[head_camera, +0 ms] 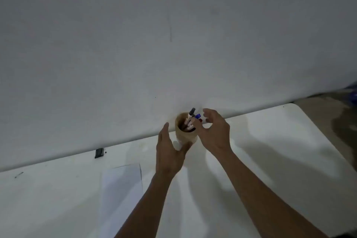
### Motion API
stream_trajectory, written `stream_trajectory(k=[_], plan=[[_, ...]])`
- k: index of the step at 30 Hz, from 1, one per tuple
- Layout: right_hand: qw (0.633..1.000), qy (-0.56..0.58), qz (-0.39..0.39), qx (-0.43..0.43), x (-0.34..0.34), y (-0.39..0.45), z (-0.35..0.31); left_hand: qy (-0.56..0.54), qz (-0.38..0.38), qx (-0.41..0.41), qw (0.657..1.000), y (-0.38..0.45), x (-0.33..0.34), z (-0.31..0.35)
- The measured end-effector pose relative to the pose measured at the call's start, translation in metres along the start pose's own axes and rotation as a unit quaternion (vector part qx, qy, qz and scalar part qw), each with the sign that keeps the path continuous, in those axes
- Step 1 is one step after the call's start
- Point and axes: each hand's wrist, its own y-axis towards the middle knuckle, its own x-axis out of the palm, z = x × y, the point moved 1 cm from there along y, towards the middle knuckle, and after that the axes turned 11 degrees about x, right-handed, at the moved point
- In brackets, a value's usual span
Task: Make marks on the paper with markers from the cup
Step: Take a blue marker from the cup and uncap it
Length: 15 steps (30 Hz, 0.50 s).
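No marker has been taken out and no mark can be seen on the paper (121, 183), so the task is judged to be at its very beginning: the marking itself is all still to be done.

The cup (185, 134), a tan cylinder, is stood upright on the white tabletop (270, 141), close to the far edge where the tabletop meets the pale wall (173, 35). Several markers (190, 120) are held in it, with a black cap, a blue cap and a red one raised above the rim. The left hand (169, 151) is spread open just beside the cup's left and near side; the thumb is seen close against the cup's base, though whether the cup is actually touched cannot be told. Nothing is grasped by it. The right hand (214, 131) is curled loosely open over the cup's right side, its fingers near the coloured caps, and nothing is gripped by it either.

The paper is laid flat nearer the person, left of the left forearm and well apart from the cup. A small dark object (99, 153) is seen at the far edge to the left. Little room is left behind the cup because of the wall, so markers would best be lifted upward and toward the person. Bare tabletop is offered to the right, where the rounded corner (295, 105) marks the limit.
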Motion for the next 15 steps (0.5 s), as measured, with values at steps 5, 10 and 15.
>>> stream_trajectory(k=[5, 10, 15], plan=[[0.998, -0.049, 0.016, 0.022, 0.011, 0.015, -0.004, -0.089, 0.032, 0.01, 0.995, 0.02, 0.018, -0.001], [0.998, -0.055, 0.035, 0.025, 0.014, 0.02, -0.003, -0.106, 0.051, 0.025, 0.993, 0.023, 0.027, -0.002], [0.998, -0.048, 0.034, 0.021, 0.011, 0.022, -0.006, -0.147, 0.061, 0.025, 0.987, 0.021, 0.031, -0.005]])
